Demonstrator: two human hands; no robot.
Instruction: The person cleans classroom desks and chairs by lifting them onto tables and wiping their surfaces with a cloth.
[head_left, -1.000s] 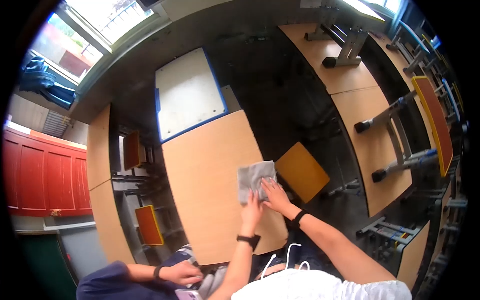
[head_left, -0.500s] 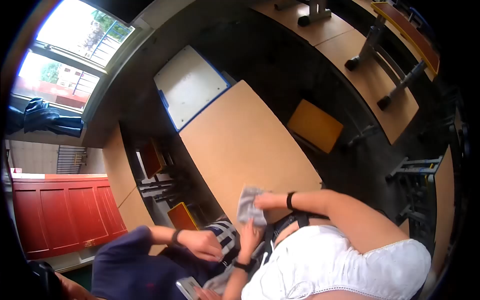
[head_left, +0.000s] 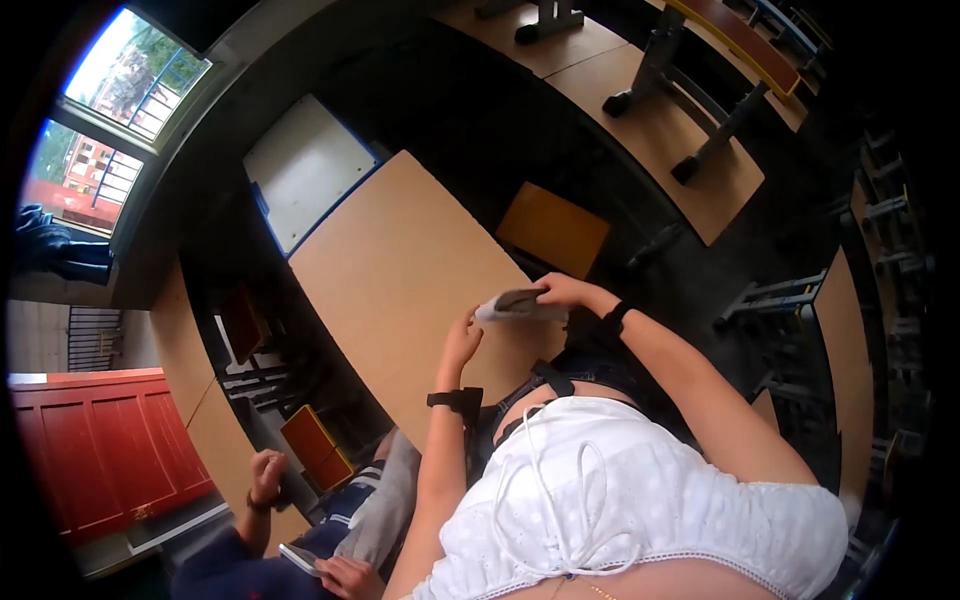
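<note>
A grey-white cloth is stretched between my two hands above the near end of the light wooden desk. My left hand, with a black band on its wrist, pinches the cloth's left corner. Gripping the right end is my right hand, which also has a dark wristband. The middle of the cloth sags or folds, showing a darker side. Both hands are close to the desk's front edge, in front of my white top.
At the lower left sits another person in a dark blue sleeve, one hand holding a phone. A white, blue-edged desk adjoins mine. A wooden stool stands to the right. Upturned stools rest on farther desks.
My left hand has risen to the cloth's edge, and the cloth is lifted and spread between both hands. The view has shifted right. The other person's raised hand has moved away from me.
</note>
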